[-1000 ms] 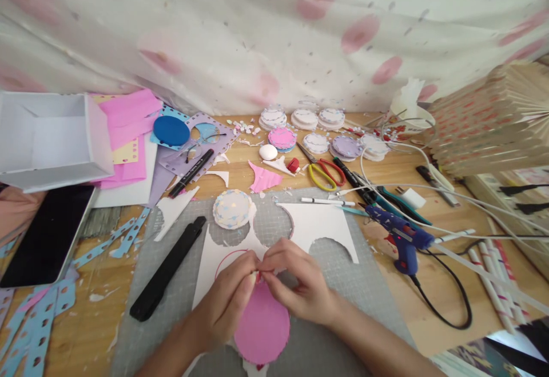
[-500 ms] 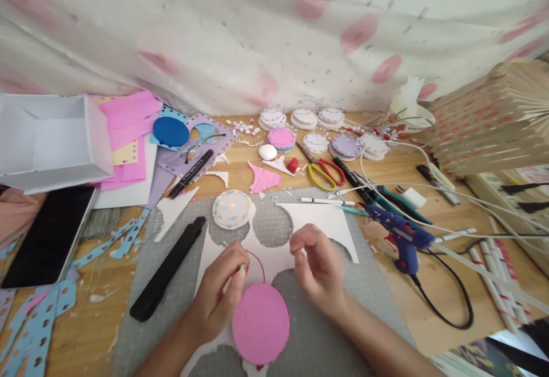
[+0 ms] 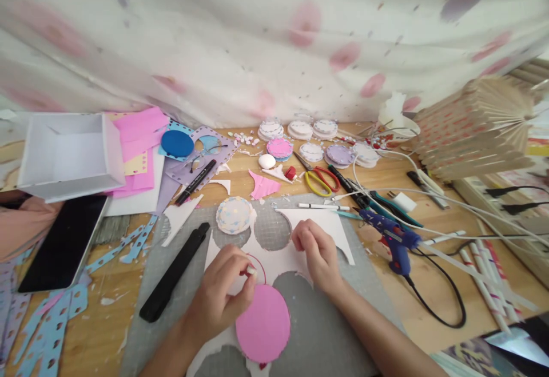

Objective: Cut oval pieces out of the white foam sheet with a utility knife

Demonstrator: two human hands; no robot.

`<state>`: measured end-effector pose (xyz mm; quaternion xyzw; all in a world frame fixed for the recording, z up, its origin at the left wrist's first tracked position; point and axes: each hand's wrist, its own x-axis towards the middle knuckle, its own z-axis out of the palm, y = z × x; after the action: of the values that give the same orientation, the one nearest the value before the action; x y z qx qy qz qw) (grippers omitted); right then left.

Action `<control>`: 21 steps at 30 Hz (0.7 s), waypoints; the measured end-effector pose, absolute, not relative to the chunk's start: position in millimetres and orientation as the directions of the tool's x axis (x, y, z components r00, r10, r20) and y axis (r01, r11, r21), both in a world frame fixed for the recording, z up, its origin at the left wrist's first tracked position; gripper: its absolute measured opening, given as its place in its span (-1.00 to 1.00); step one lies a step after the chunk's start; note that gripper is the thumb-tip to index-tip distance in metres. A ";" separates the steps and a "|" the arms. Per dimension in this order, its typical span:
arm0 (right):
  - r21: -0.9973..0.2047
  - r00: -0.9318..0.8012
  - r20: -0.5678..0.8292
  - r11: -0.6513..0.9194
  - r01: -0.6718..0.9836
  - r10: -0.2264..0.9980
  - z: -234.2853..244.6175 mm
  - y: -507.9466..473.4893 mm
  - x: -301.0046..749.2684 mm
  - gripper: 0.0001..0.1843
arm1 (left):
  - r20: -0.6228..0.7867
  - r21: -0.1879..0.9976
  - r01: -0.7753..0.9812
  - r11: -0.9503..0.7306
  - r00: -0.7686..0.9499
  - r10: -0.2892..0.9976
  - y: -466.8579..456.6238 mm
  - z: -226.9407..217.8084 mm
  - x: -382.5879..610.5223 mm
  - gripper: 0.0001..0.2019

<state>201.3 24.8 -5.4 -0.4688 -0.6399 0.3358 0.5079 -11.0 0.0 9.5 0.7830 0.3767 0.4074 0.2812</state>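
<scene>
My left hand [image 3: 225,291] is curled, pinching a small white bit at its fingertips, right above a pink paper circle [image 3: 263,324] lying on the grey cutting mat [image 3: 317,331]. My right hand [image 3: 316,253] rests with fingers bent on the white sheet with round cut-outs [image 3: 274,260]; I cannot see anything in it. A thin pink arc is drawn on that sheet beside my left fingers. A white scalloped disc with pastel dots [image 3: 234,214] sits just beyond the sheet.
A black cutter [image 3: 174,280] lies left on the mat. A blue glue gun [image 3: 392,237] with its cable, scissors [image 3: 319,175], pens and stacked paper discs [image 3: 300,131] crowd the back and right. A white box [image 3: 68,154] and a dark tablet [image 3: 64,242] sit left.
My hands were pinched together above the pink circle; they have parted. The right hand moved up and right onto the white sheet. The left stays by the circle.
</scene>
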 end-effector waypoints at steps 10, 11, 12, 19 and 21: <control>-0.715 -0.669 0.348 0.648 0.265 0.657 19.2 15.1 177.3 -0.55 | 0.428 0.684 0.425 -0.593 0.424 0.798 -13.0 37.1 -26.3 -0.84; -0.709 -0.687 0.347 0.658 0.254 0.639 21.8 12.8 174.5 -0.43 | 0.428 0.683 0.427 -0.593 0.423 0.798 -15.2 38.2 -26.9 -0.84; -0.726 -0.667 0.363 0.646 0.235 0.651 24.5 10.5 172.6 -0.39 | 0.428 0.681 0.427 -0.594 0.425 0.797 -17.2 39.5 -27.1 -0.84; -0.767 -0.538 0.526 0.640 0.033 0.658 36.0 -0.2 176.0 -0.68 | 0.451 0.646 0.405 -0.647 0.481 0.752 -24.4 42.1 -18.0 -0.85; -0.746 -0.527 0.559 0.666 0.017 0.640 33.7 1.2 177.7 -0.73 | 0.439 0.668 0.392 -0.632 0.479 0.760 -22.7 40.1 -13.9 -0.84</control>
<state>177.7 1.2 33.7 -0.2056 -0.7992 0.3534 0.4407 -13.9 -22.7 40.1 0.8234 0.3499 0.3718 0.2478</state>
